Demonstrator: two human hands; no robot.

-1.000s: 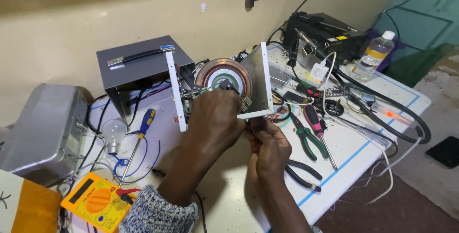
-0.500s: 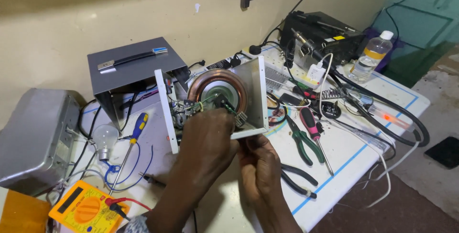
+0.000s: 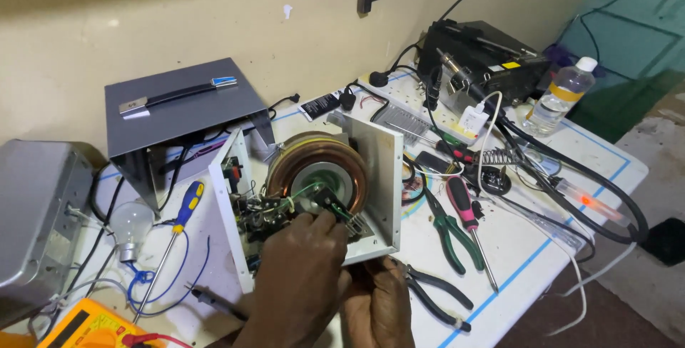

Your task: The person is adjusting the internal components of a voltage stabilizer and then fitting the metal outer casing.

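Observation:
An opened white metal chassis [image 3: 379, 169] stands on the table with a copper-wound ring coil [image 3: 314, 157] inside it. My left hand [image 3: 300, 276] reaches into the chassis from below. Its fingertips pinch a small black part [image 3: 330, 202] with green wires at the coil's centre. My right hand [image 3: 378, 309] sits under the chassis's near bottom edge and grips it, mostly hidden behind the left hand. A circuit board with wiring [image 3: 260, 212] shows left of the coil.
A grey metal cover [image 3: 178, 105] stands behind. A yellow-and-blue screwdriver [image 3: 187, 202], a bulb [image 3: 130, 223] and a yellow multimeter [image 3: 75, 328] lie left. Green pliers [image 3: 449, 230], a pink screwdriver [image 3: 464, 205], black pliers [image 3: 435, 294], cables and a bottle [image 3: 564, 94] lie right.
The chassis has sunk lower in view and its coil is now uncovered. My left hand slid down from the front of it to the coil's centre. My right hand dropped to the bottom edge.

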